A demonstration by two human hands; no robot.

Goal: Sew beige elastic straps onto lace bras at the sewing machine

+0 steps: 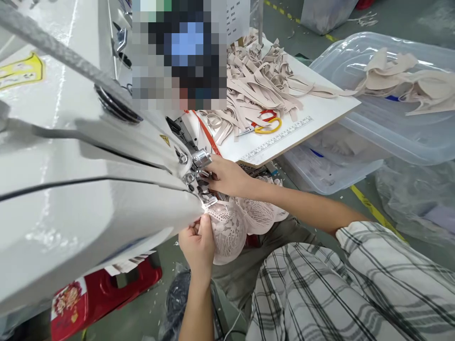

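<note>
My left hand (196,244) has its fingers pinched on the rim of the pale lace bra cup (231,232), which bulges just right of them under the sewing machine's presser foot (202,182). My right hand (229,176) rests above it, fingers curled together against the foot. I cannot tell whether they grip the lace.
</note>
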